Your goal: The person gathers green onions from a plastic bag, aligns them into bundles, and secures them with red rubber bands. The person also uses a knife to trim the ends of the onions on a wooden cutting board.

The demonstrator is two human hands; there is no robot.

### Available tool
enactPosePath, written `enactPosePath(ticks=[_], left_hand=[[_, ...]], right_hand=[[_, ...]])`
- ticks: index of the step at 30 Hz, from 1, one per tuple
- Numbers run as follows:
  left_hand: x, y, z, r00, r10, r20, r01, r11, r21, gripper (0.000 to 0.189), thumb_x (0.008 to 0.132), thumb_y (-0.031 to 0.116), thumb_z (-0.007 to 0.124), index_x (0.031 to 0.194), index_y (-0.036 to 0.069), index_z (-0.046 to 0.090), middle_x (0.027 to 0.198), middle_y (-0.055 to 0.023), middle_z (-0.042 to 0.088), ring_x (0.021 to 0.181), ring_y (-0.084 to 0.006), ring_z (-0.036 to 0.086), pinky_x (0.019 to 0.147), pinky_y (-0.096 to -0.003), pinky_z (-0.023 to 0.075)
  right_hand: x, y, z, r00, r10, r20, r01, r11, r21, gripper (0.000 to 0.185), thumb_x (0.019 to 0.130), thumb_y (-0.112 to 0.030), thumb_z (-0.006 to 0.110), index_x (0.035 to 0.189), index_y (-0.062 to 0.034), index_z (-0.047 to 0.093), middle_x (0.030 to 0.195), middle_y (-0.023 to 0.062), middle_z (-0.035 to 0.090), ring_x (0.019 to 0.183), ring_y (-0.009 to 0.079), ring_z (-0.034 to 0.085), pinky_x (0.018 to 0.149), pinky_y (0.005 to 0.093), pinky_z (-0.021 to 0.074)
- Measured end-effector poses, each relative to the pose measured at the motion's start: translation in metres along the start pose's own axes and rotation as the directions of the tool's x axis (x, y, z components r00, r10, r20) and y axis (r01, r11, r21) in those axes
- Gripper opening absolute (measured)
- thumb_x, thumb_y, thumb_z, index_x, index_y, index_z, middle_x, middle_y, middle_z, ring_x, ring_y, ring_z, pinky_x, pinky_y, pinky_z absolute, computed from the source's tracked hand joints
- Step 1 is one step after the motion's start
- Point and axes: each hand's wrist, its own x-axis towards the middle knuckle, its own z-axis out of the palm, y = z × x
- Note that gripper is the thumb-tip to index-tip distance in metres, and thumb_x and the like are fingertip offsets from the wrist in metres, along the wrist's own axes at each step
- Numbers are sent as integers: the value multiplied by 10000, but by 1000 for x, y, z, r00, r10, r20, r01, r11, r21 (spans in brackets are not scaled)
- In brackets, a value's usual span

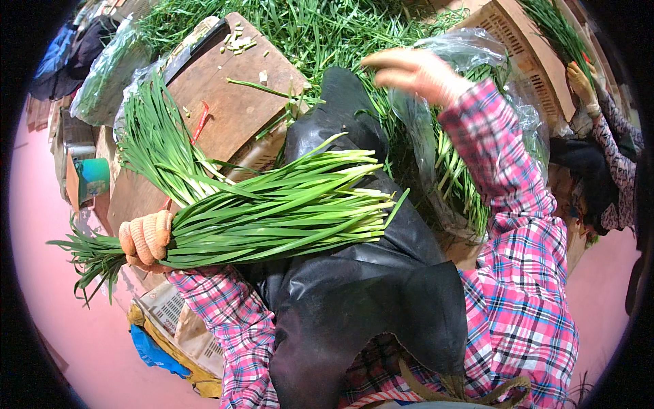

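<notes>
My left hand [146, 240], in an orange knitted glove, is closed around the leafy end of a bunch of garlic chives [286, 214]. The bunch lies across the black apron [327, 286] on my lap, its pale cut ends pointing right. Blurred and also gloved, my right hand [421, 74] is raised beyond my knee with its fingers apart and no object seen in it. Behind the held bunch, a second bunch of chives [158, 138] rests on a wooden board [225, 97], its stem ends partly covered.
A black-handled knife [186, 53] and cut stem pieces [240, 43] lie on the board, with a red tie [201, 122]. Loose chives [296, 30] are heaped beyond. A plastic bag [419, 138] of chives stands right, near a co-worker's gloved hand [581, 84]. A green container [93, 178] sits left.
</notes>
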Motion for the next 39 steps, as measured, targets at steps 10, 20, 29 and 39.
enactPosePath(ticks=[10, 20, 29, 39], left_hand=[[-2, 1, 7, 998, -18, -64, 24, 995, 98, 159, 902, 159, 535, 826, 178, 397, 631, 97, 417, 581, -52, 434, 793, -295, 352], [1, -19, 17, 982, 24, -185, -19, 1000, 25, 139, 951, 195, 520, 858, 168, 421, 663, 90, 348, 638, -63, 394, 1028, -413, 331], [-20, 4, 16, 943, -110, -314, 166, 974, 156, 301, 876, 109, 615, 737, 201, 364, 641, 93, 272, 631, -85, 329, 1130, -586, 165], [-24, -2, 18, 844, -162, -512, 208, 978, 34, 378, 737, 40, 721, 667, 213, 392, 652, 107, 348, 698, -112, 376, 1134, -593, 65]], right_hand=[[48, -15, -14, 898, 413, -153, -370, 522, -769, 173, 802, -205, 579, 900, -78, 644, 834, 120, 629, 876, 300, 628, 787, 412, 507], [60, -39, 77, 960, 273, 66, -264, 957, -117, 556, 876, -524, 543, 1118, -26, 587, 1017, 201, 635, 968, 370, 605, 855, 402, 488], [74, 40, 18, 810, 490, -323, -584, 614, -532, 359, 889, -369, 585, 1105, -85, 626, 961, 147, 657, 925, 292, 632, 833, 385, 495], [116, -53, 73, 881, -218, 419, 372, 868, -330, 348, 846, -379, 613, 1092, -132, 624, 1033, 118, 652, 924, 326, 624, 800, 429, 502]])
